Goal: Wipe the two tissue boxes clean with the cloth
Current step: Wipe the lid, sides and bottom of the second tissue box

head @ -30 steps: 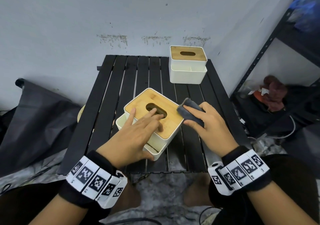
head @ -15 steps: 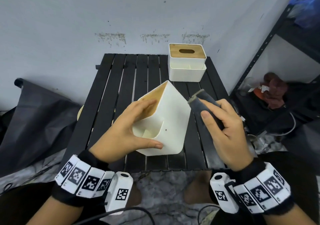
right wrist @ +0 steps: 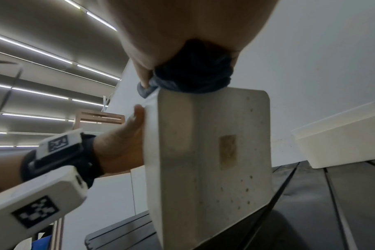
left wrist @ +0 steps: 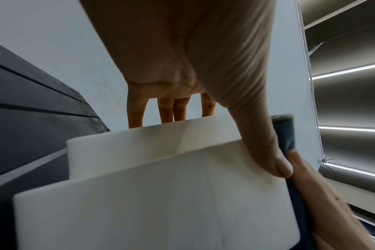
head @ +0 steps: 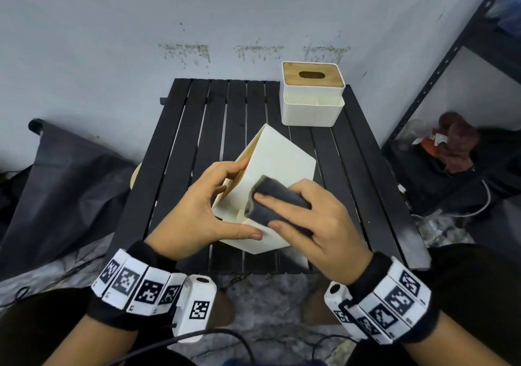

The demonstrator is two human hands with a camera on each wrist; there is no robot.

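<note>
We are tilting near tissue box (head: 277,157) on edge over slatted table (head: 183,145), left hand (head: 194,213) gripping it steady, exposing white side; right hand (head: 318,224) clutching cloth (head: 277,199), pressing it there. Second tissue box (head: 311,94) waiting at far corner.

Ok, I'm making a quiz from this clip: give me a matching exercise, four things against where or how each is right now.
Things:
1. near box
2. far box
3. cloth
4. left hand

States:
A. standing upright at the table's back right corner
B. pressed against a white side under the right hand
C. tilted up on edge, wooden lid facing left
D. gripping the tilted box, thumb on the near side

Pairs: 1-C, 2-A, 3-B, 4-D
</note>
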